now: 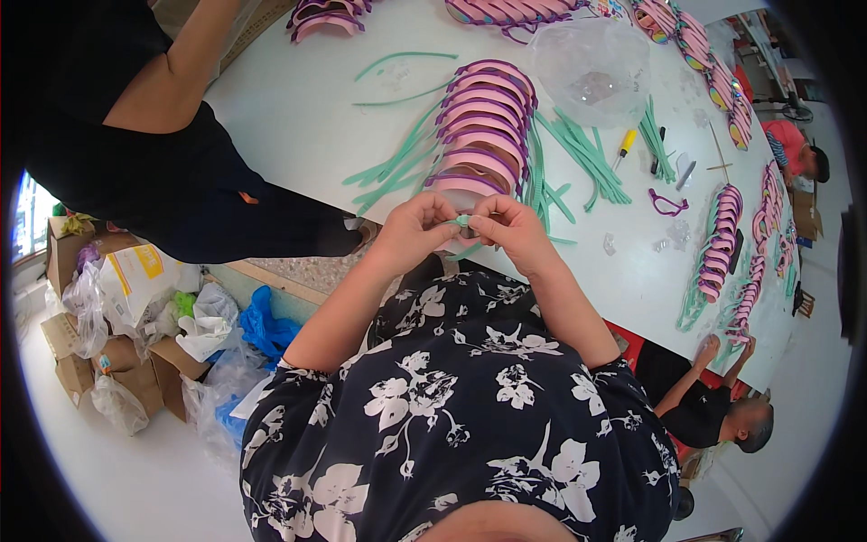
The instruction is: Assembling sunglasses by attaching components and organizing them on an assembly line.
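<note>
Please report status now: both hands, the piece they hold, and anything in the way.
Left hand and right hand both pinch a small green strap end. Held just before the pink and purple frame stack. Nothing blocks them.

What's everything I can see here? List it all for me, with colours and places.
table: one, white, across the top.
pink-and-purple frames: many, in overlapping rows along the table.
green strips: many, loose beside the nearest row.
clear plastic bag: one, top middle.
yellow-handled tool: one, right of the bag.
cardboard boxes: several, brown, floor at left.
blue bag: one, on the floor.
other people: at least three, around the table.
left hand and right hand: together pinching a small green piece.
</note>
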